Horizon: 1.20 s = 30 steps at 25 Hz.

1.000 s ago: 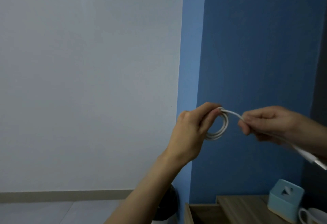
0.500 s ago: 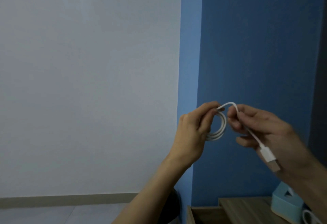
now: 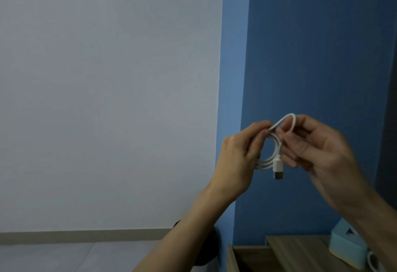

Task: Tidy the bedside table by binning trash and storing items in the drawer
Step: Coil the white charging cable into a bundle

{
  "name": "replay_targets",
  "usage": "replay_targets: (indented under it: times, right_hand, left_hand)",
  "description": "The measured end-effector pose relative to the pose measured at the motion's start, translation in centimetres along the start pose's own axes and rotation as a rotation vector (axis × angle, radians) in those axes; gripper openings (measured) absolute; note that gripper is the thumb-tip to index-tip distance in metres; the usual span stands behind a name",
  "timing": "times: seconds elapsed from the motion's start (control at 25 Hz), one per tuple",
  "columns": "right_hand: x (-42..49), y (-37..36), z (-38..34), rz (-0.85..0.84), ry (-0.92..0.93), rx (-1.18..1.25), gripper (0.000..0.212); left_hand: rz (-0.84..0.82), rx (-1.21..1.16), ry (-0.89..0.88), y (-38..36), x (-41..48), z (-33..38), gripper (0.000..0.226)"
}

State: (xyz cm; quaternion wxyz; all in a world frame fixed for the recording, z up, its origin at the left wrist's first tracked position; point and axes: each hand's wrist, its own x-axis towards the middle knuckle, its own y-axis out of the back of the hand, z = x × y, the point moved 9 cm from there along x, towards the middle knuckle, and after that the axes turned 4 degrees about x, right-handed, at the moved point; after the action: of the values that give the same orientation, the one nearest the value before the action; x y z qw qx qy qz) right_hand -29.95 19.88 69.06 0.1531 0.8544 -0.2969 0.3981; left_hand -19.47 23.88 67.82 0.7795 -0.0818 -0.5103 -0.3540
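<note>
A white charging cable is wound into a small coil, held up in front of the blue wall. My left hand pinches the coil at its top between thumb and fingers. My right hand pinches the cable's last loop just right of the coil. The USB plug hangs down at the coil's lower right. Far below, the wooden bedside table shows at the bottom edge, with its open drawer at its left.
A light blue tissue box stands on the table at the right, with a white mug partly visible beside it. A dark round bin sits on the floor left of the drawer, mostly behind my left forearm.
My right hand has wrapped the loose end around toward the coil. The plug, which hung far right, now dangles at the coil's lower right. The left hand stayed in place.
</note>
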Motion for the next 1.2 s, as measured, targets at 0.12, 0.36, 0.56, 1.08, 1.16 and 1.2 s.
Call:
replay_targets:
  times: [0.12,0.36,0.56,1.08,1.16,1.2]
  right_hand:
    - [-0.2,0.0,-0.6,0.040,0.059,-0.062,0.018]
    - [0.3,0.3,-0.8,0.105,0.033,-0.005,0.026]
    - [-0.2,0.2,-0.8,0.110,0.096,0.008,0.027]
    - [0.0,-0.7,-0.9,-0.018,0.258,-0.600,0.007]
    - [0.2,-0.1,-0.2,0.008,0.205,-0.637,0.033]
    - [0.5,0.3,0.6,-0.008,0.137,-0.485,0.047]
  left_hand:
    - [-0.002,0.057,-0.028,0.1,-0.1,0.3,0.027]
    - [0.006,0.099,-0.044,0.3,-0.3,0.5,0.025]
    - [0.005,0.230,-0.045,0.2,-0.5,0.8,0.031]
    - [0.008,0.066,-0.027,0.6,-0.3,0.6,0.023]
    - [0.001,-0.006,-0.026,0.7,-0.1,0.9,0.023]
    - [-0.010,-0.024,-0.029,0.6,0.0,1.1,0.023]
